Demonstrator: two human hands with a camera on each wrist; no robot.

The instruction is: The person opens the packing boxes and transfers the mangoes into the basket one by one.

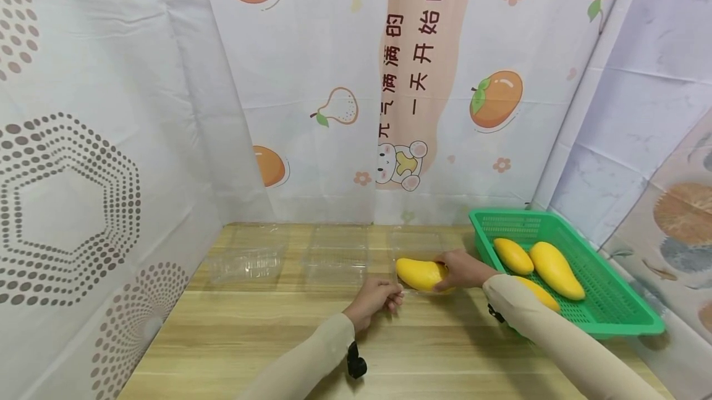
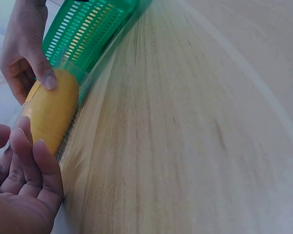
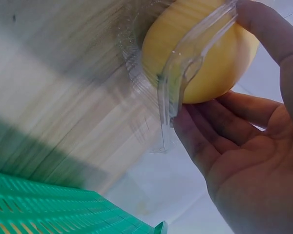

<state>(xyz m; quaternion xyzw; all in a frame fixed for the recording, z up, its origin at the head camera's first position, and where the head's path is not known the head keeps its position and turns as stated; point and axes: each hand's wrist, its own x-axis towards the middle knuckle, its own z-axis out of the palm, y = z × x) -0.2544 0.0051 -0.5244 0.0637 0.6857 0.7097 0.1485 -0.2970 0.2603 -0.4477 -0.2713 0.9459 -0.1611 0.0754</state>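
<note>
A yellow mango [image 1: 418, 273] lies in the rightmost clear plastic container [image 1: 414, 239], whose hinged lid stands open toward the back. My right hand [image 1: 464, 269] grips the container's right end; in the right wrist view the thumb and fingers [image 3: 200, 139] span its clear rim [image 3: 173, 87], against the mango [image 3: 205, 53]. At the front left corner my left hand [image 1: 375, 302] pinches the container's edge between thumb and forefinger, with the other fingers [image 2: 46, 165] loosely curled. The contact itself is partly hidden.
Two more clear containers, a middle one [image 1: 336, 258] and a left one [image 1: 247, 264], stand open along the back of the wooden table [image 1: 267, 338]. On the right a green basket [image 1: 617, 301] holds several mangoes [image 1: 556, 270]. Printed curtains [image 1: 311, 47] enclose the back and sides.
</note>
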